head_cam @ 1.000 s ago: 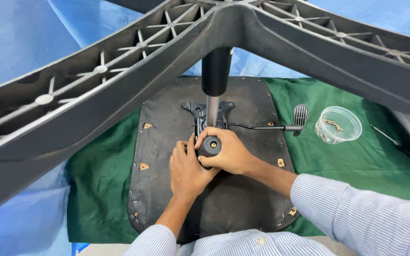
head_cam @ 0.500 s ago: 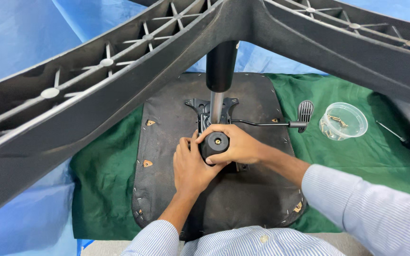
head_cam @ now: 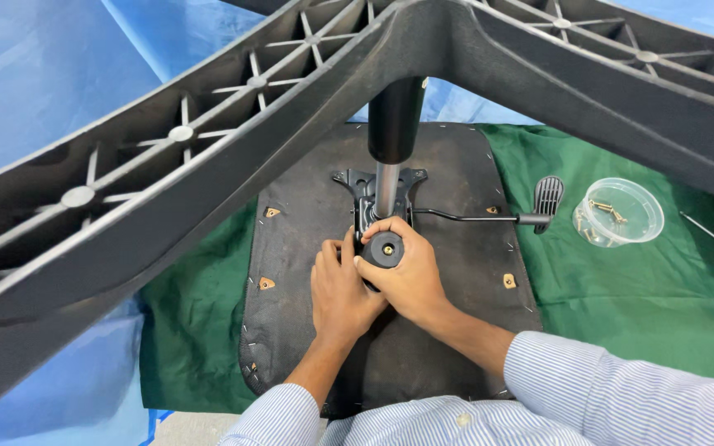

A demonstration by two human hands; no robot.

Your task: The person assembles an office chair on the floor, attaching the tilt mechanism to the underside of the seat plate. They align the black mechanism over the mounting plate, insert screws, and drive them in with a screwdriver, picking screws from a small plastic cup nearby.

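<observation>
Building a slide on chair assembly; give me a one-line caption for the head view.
Both hands, left and right, grip a black knob on an upturned chair seat, lever alongside.

Seat underside [head_cam: 448, 347] lies on cloth [head_cam: 638, 297]; knob [head_cam: 383, 249] at its middle; screw tub [head_cam: 619, 211] to the right.

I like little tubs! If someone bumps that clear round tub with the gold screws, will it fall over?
Probably not: the clear tub looks low and wide, sitting flat on the green cloth. It seems thin and light, so it might slide. Having no lid, its screws could spill if knocked hard.
</observation>
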